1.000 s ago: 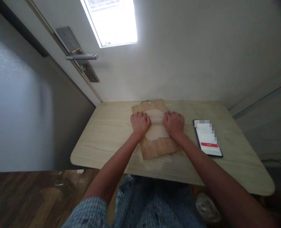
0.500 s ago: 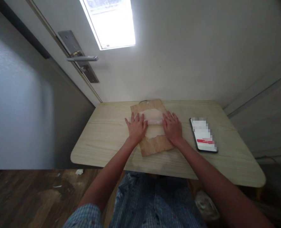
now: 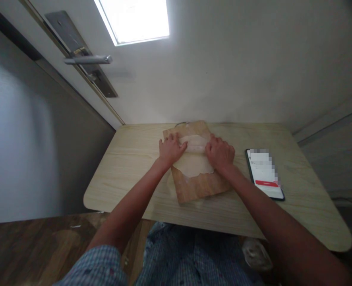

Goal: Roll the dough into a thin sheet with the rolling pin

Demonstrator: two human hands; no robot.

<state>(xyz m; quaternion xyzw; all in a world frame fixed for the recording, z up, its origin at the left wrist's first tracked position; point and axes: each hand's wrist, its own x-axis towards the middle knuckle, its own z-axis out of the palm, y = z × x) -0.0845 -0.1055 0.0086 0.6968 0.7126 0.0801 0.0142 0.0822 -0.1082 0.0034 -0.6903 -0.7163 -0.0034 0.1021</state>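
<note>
A thin sheet of pale dough (image 3: 194, 165) lies on a wooden board (image 3: 200, 190) that is set slightly askew on the table. Across the dough's far half runs a whitish rolling pin (image 3: 196, 148), of which only the middle shows between my hands. My left hand (image 3: 170, 151) rests over its left end, fingers bent over it and thumb pointing inward. Over the right end, my right hand (image 3: 220, 154) is curled with its fingers bent. Both palms hide the pin's ends.
A phone (image 3: 265, 174) with a lit screen lies on the pale wooden table (image 3: 128, 171), right of the board. Behind the table stands a white door with a metal handle (image 3: 88, 60) and a bright window pane (image 3: 134, 20). A clear plastic bag (image 3: 256, 254) sits below the table.
Both hands have pushed the rolling pin away from me, toward the board's far end, with fingers now more bent. More dough shows on the near side. The view has shifted a little.
</note>
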